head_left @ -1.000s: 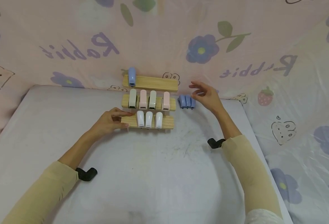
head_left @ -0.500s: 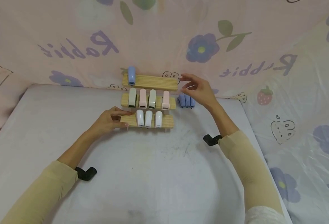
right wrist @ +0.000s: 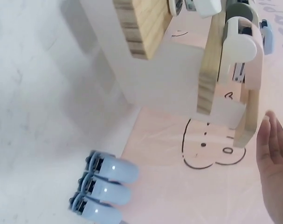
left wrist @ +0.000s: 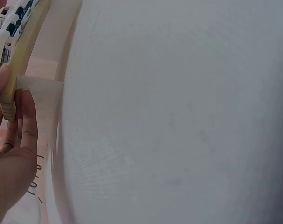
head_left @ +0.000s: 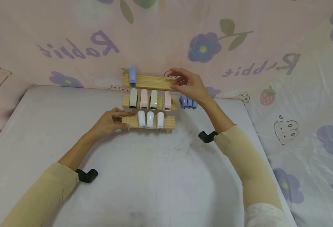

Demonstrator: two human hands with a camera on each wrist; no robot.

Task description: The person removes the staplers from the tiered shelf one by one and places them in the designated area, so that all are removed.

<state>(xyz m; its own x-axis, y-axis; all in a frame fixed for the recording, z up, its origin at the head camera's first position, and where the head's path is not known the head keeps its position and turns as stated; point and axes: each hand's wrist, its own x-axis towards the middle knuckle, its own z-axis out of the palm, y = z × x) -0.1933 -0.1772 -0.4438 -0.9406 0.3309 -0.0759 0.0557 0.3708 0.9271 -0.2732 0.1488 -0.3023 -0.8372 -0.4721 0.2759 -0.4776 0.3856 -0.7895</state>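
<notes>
Three white stapler-like pieces (head_left: 150,119) sit on the front plank (head_left: 169,122) the left hand (head_left: 109,122) grips; the loose-fingered right hand (head_left: 191,84) is at the back plank's (head_left: 153,82) right end.

Four blue staplers (head_left: 132,75), three white staplers (head_left: 150,119), two pink staplers (head_left: 144,99), two grey-green staplers (head_left: 133,98), three wooden boards (head_left: 155,82).

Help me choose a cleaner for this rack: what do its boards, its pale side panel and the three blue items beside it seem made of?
Boards: wood, apparently matte, with streaked grain and banded cut ends.
Side panel: perhaps plastic; smooth, pale and grainless, though painted material is possible.
Blue items: probably plastic shells with light gloss, judging by even color and small bright highlights.
</notes>
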